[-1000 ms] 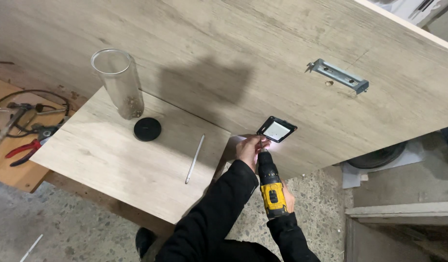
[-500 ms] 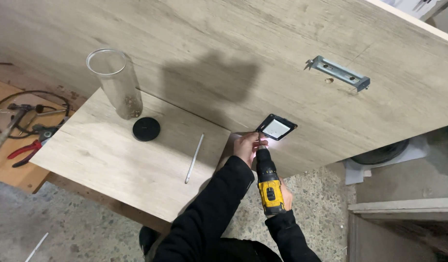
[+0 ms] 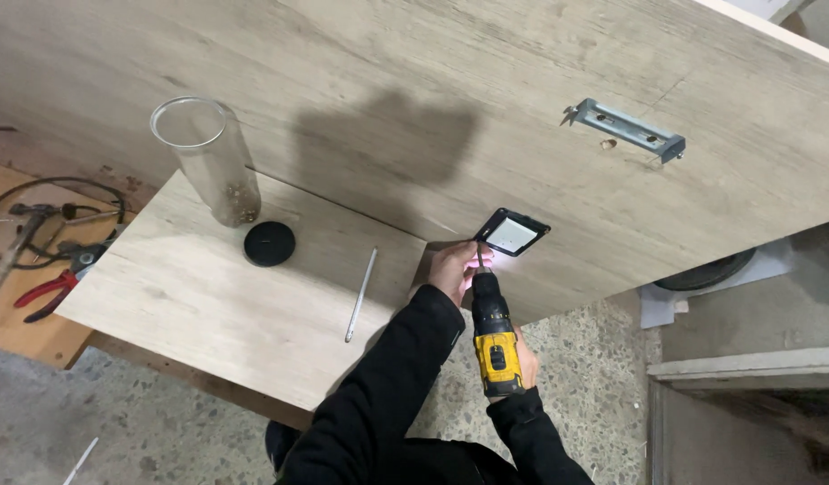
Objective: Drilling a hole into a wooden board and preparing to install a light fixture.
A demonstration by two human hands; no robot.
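Pliers [image 3: 44, 295]: red rubbery handles, lying at the far left on a bare plywood sheet, next to a loop of black cable [image 3: 51, 193] and other tools too dim to tell apart.
Tube [image 3: 203, 162]: a tall clear plastic cylinder, open at the top, upright near the back left corner of the counter, with a small heap of brownish bits at its bottom.
Cap [image 3: 269, 243]: a flat, round, matt black disc, lying just beside the tube's foot.
Counter [image 3: 208, 305]: a pale board with printed wood grain, smooth and matt, its corner overhanging a speckled stone floor [image 3: 594, 377].
Rod [image 3: 361, 295]: thin, straight, whitish, lying alone on the counter right of the cap.
Left hand [image 3: 452, 269]: sleeve black; fingers curled at the edge of the big panel, pinching around the bit where it meets the plate, lit by the tool's lamp.
Drill [image 3: 493, 337]: a cordless driver with a yellow and black plastic body, pointing up at the plate.
Right hand [image 3: 525, 355]: wrapped closed around the drill's grip, mostly hidden behind it.
Plate [image 3: 511, 233]: a black rectangular frame with a pale centre, flat against the panel.
Panel [image 3: 414, 99]: a large wood-grain board, tilted across the view.
Bracket [image 3: 626, 129]: a grey metal strip with holes, fixed to the panel at upper right.
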